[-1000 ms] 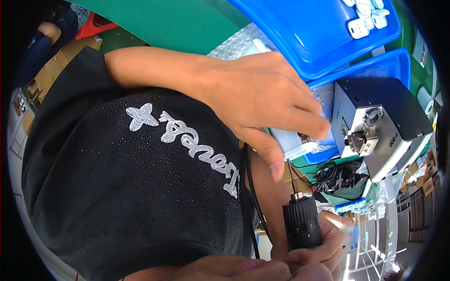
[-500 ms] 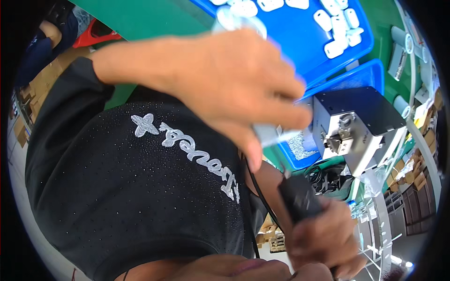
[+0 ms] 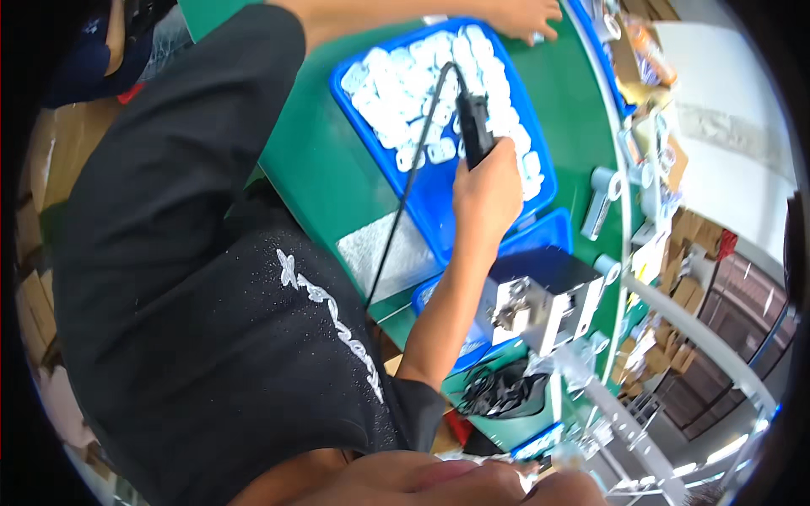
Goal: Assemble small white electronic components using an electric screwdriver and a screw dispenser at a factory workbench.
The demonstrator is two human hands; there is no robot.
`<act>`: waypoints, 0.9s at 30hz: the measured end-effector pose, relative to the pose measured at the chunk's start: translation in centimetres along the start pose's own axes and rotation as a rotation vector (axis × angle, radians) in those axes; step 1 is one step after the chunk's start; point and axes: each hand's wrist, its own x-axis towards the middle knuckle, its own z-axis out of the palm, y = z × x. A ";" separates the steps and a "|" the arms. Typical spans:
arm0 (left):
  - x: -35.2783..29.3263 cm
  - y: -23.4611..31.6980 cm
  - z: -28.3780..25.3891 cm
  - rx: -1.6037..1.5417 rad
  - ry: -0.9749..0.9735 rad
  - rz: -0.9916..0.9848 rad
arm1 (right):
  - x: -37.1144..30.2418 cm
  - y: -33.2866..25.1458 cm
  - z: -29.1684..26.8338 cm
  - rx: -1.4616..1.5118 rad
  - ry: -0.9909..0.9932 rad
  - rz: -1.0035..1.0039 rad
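Here | grasped driver [image 3: 475,128] in right hand [image 3: 489,190], over white parts [image 3: 380,93] in blue tray [image 3: 435,192], long axis directed away from wrist | had left hand [image 3: 525,17] beyond far corner, couldn't tell if holding anything | found right nearer parts

Looks like a black cylindrical power driver [image 3: 475,126], held slantwise over white pieces [image 3: 384,118] in a blue tray [image 3: 440,202], with black cable [image 3: 413,169] arching from the far end, then trailing near left.

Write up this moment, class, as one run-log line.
Right hand: holds black corded tool over blue tray | Left hand: near tray, contact unclear | Tray: many white pieces
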 end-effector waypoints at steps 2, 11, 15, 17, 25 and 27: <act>-1.6 1.9 -1.9 -0.046 0.382 -0.006 | -0.3 -0.1 0.5 -0.094 0.006 0.012; -23.6 4.6 -13.0 0.524 0.396 -0.848 | 1.3 0.0 2.0 -0.125 0.028 0.021; -32.0 3.3 -11.4 -0.054 0.353 -0.970 | 1.9 -0.7 -0.4 0.075 0.020 0.099; -31.3 4.6 -13.2 -0.019 0.423 -0.909 | 1.2 -0.9 -1.7 0.306 0.149 0.045; -21.9 17.8 -17.8 -0.863 0.956 -0.473 | -5.0 -0.8 -5.8 1.293 0.066 -0.073; -19.4 20.7 -17.7 -1.027 0.684 -0.439 | -8.0 -1.1 -6.7 1.495 -0.013 0.115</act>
